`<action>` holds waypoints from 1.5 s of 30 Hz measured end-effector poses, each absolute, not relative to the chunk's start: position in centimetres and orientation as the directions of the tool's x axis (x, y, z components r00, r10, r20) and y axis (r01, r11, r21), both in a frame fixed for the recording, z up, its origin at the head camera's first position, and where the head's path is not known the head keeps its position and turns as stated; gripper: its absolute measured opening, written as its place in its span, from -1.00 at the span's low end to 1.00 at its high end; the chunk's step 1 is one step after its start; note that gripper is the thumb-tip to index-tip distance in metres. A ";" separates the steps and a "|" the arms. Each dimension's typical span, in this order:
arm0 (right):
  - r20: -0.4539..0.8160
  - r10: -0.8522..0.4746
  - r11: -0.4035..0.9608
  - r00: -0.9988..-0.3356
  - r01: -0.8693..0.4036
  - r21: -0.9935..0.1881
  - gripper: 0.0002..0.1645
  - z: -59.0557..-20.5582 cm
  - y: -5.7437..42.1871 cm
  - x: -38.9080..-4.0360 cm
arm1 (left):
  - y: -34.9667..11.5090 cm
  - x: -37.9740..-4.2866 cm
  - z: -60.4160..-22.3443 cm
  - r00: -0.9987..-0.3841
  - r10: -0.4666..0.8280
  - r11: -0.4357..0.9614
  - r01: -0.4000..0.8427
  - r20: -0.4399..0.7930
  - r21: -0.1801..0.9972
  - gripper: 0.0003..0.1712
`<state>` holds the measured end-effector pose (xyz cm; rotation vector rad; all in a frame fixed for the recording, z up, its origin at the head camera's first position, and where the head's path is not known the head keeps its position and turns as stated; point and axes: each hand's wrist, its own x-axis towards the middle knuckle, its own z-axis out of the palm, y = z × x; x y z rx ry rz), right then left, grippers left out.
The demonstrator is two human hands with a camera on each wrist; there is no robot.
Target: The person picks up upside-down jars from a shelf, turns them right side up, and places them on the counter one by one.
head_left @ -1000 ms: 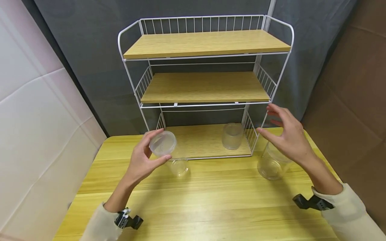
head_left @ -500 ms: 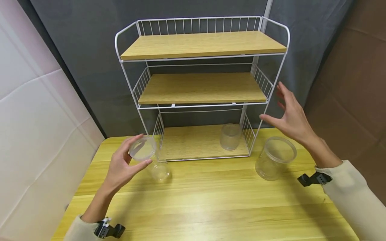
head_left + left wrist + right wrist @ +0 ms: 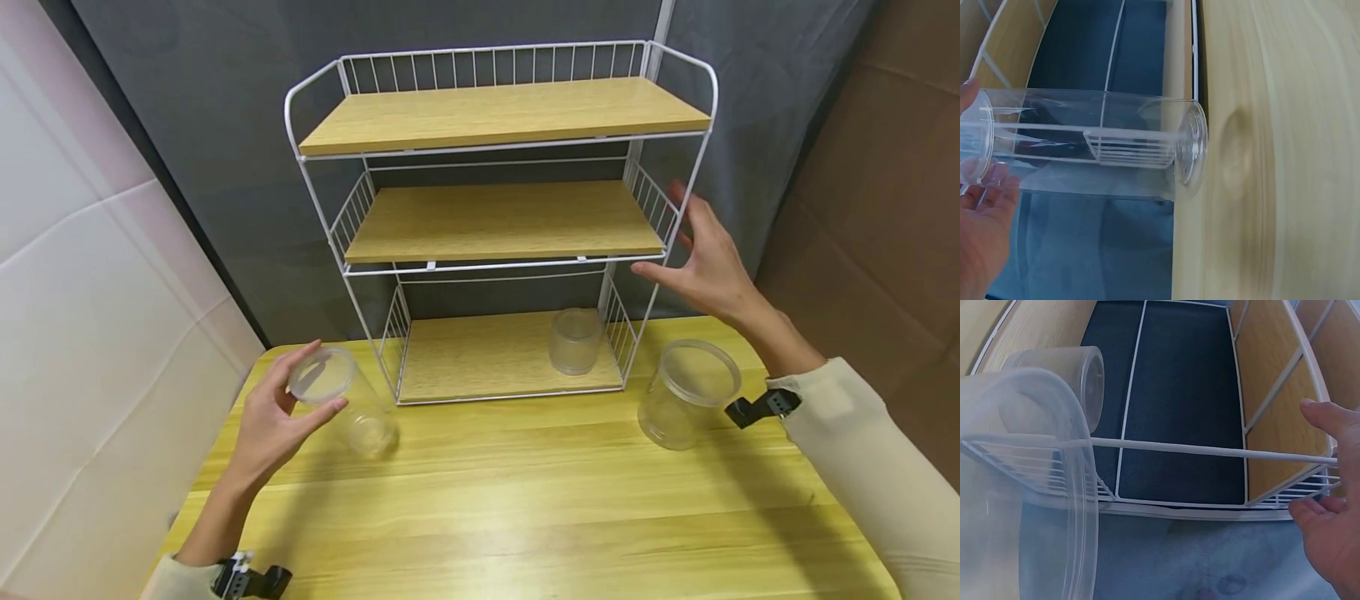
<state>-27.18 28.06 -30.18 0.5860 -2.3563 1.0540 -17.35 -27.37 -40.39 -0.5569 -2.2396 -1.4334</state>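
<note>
Far left there's a white panel [image 3: 112, 333], then the left hand [image 3: 272, 429] with thumb and fingers clamped round the top end of a tall clear jar [image 3: 360, 408]. The jar's out front of the rack's left side, and its base looks to be hanging just over the wooden tabletop [image 3: 487, 500]. Next up is the white wire rack [image 3: 502, 262] with three wood shelves, dark cloth [image 3: 225, 125] behind it. A smaller cloudy jar [image 3: 576, 342] sits upright on the bottom shelf, over by the right end. Just right of the rack, a wide clear jar [image 3: 686, 400] stands on the tabletop. Above that, the right hand [image 3: 708, 262] has thumb and fingers spread apart, holding nothing, right by the rack's right front post; can't tell if it's touching. Brown panel [image 3: 862, 208] on the far right.
</note>
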 end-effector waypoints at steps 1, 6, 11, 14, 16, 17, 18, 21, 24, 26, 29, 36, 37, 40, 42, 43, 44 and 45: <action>0.591 -0.189 0.609 -0.784 -0.566 -0.556 0.37 -30.3 28.1 -27.3 | -27.5 -17.4 -40.5 -0.832 0.103 0.396 0.537 0.545 0.744 0.00; 0.612 -0.214 0.625 -0.761 -0.588 -0.513 0.35 -30.7 28.3 -27.8 | -28.1 -17.6 -41.0 -0.842 0.091 0.437 0.513 0.531 0.738 -0.01; 0.614 -0.205 0.618 -0.762 -0.587 -0.523 0.32 -31.0 28.2 -28.0 | -28.5 -17.8 -41.5 -0.853 0.072 0.461 0.489 0.517 0.741 -0.02; 0.607 -0.198 0.583 -0.770 -0.590 -0.559 0.29 -31.0 27.9 -28.1 | -28.7 -17.8 -41.8 -0.858 0.059 0.473 0.475 0.511 0.742 -0.04; 0.599 -0.193 0.557 -0.777 -0.590 -0.585 0.28 -31.0 27.7 -28.0 | -28.9 -17.8 -42.1 -0.860 0.051 0.488 0.466 0.508 0.738 -0.04; 0.595 -0.190 0.545 -0.781 -0.588 -0.598 0.28 -31.0 27.7 -28.0 | -29.0 -17.8 -42.3 -0.861 0.047 0.495 0.461 0.507 0.736 -0.04; 0.589 -0.187 0.530 -0.786 -0.586 -0.614 0.27 -31.0 27.6 -27.9 | -29.0 -17.9 -42.4 -0.862 0.044 0.504 0.455 0.505 0.734 -0.04; 0.574 -0.180 0.492 -0.799 -0.578 -0.651 0.26 -30.9 27.5 -27.8 | -29.2 -18.0 -42.7 -0.865 0.036 0.519 0.443 0.500 0.731 -0.04; 0.566 -0.170 0.466 -0.807 -0.572 -0.675 0.24 -30.9 27.4 -27.8 | -29.4 -18.1 -42.9 -0.871 0.016 0.528 0.424 0.490 0.735 -0.04; 0.563 -0.161 0.469 -0.811 -0.565 -0.679 0.23 -30.9 27.3 -27.7 | -29.5 -18.1 -43.1 -0.875 0.001 0.534 0.410 0.484 0.739 -0.05; 0.560 -0.153 0.481 -0.814 -0.556 -0.677 0.22 -30.9 27.3 -27.7 | -29.6 -18.1 -43.2 -0.881 -0.016 0.541 0.390 0.473 0.745 -0.04; 0.572 -0.135 0.501 -0.809 -0.553 -0.665 0.21 -30.8 27.1 -27.8 | -29.7 -18.1 -43.2 -0.887 -0.011 0.549 0.381 0.462 0.744 0.01; 0.573 -0.133 0.503 -0.809 -0.553 -0.664 0.21 -30.8 27.1 -27.8 | -29.7 -18.1 -43.2 -0.885 -0.009 0.548 0.386 0.466 0.742 0.03; 0.572 -0.129 0.505 -0.810 -0.550 -0.665 0.20 -30.8 27.1 -27.8 | -29.6 -18.0 -43.0 -0.872 -0.011 0.552 0.403 0.490 0.730 0.10; 0.571 -0.128 0.503 -0.811 -0.550 -0.667 0.19 -30.8 27.1 -27.9 | -29.4 -18.0 -42.8 -0.857 -0.019 0.568 0.415 0.515 0.711 0.13; 0.572 -0.128 0.502 -0.810 -0.550 -0.667 0.19 -30.8 27.1 -27.9 | -29.2 -17.9 -42.7 -0.849 -0.025 0.576 0.420 0.528 0.702 0.14; 0.572 -0.127 0.501 -0.810 -0.550 -0.668 0.18 -30.8 27.1 -27.9 | -29.1 -17.8 -42.5 -0.839 -0.030 0.584 0.427 0.544 0.691 0.15; 0.572 -0.128 0.501 -0.811 -0.550 -0.668 0.18 -30.9 27.0 -27.9 | -28.9 -17.8 -42.4 -0.824 -0.034 0.593 0.439 0.566 0.675 0.15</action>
